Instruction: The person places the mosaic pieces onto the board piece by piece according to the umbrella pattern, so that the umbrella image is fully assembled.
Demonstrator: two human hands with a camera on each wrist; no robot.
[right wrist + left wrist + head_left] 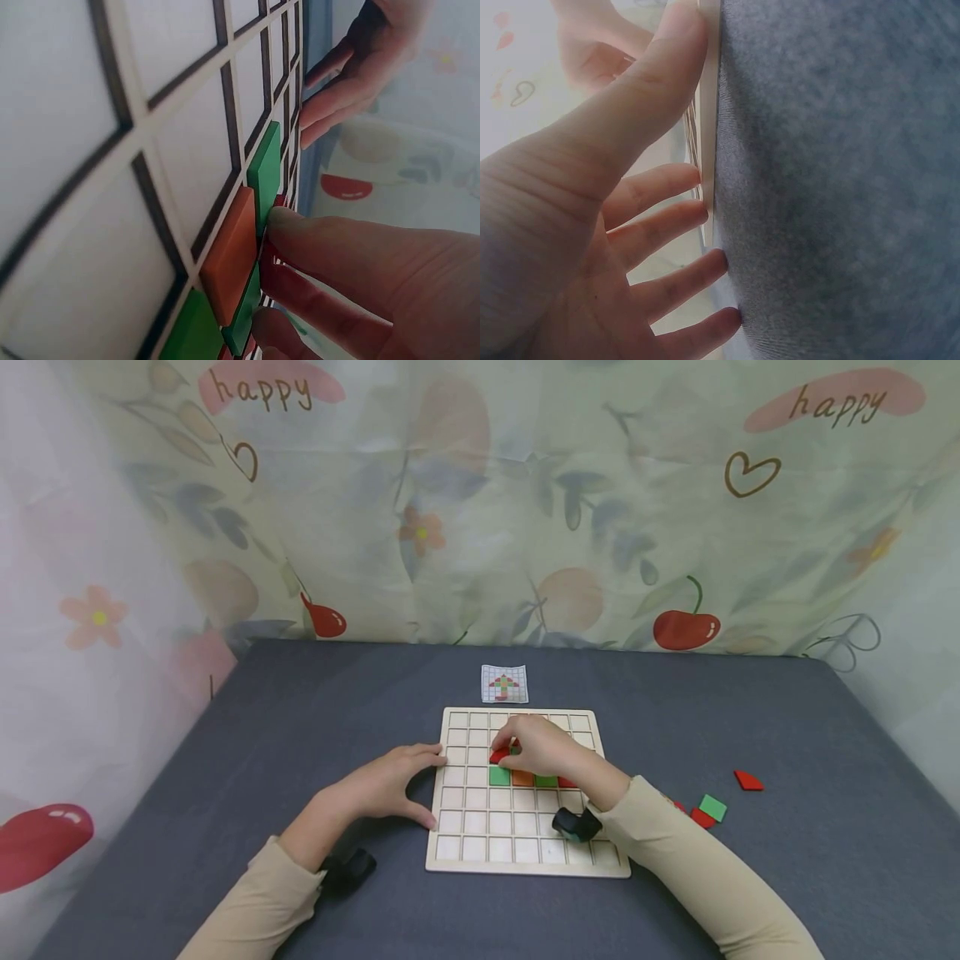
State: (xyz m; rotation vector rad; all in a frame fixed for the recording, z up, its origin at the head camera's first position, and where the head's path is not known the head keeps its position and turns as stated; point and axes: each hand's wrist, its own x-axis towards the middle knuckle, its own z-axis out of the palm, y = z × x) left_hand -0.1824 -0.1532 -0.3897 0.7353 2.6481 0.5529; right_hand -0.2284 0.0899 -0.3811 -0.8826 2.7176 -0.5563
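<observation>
A wooden grid board (527, 868) lies on the table. My left hand (386, 783) is at its left edge, fingers spread and thumb touching the rim; in the left wrist view the fingertips (694, 214) lie along that edge. My right hand (546, 750) is over the board, pinching a red tile (498, 756) with a curved side between thumb and fingers. In the row below sit a green tile (498, 776), an orange tile (522, 779), another green tile (546, 782) and a red tile (567, 782). The right hand partly hides the cells above.
A small pattern card (504, 684) with a coloured figure lies behind the board. To the right, on the dark tablecloth (817, 860), are a lone red tile (748, 780), a green tile (713, 807) and a red tile (702, 817), with another partly behind the right sleeve (675, 852).
</observation>
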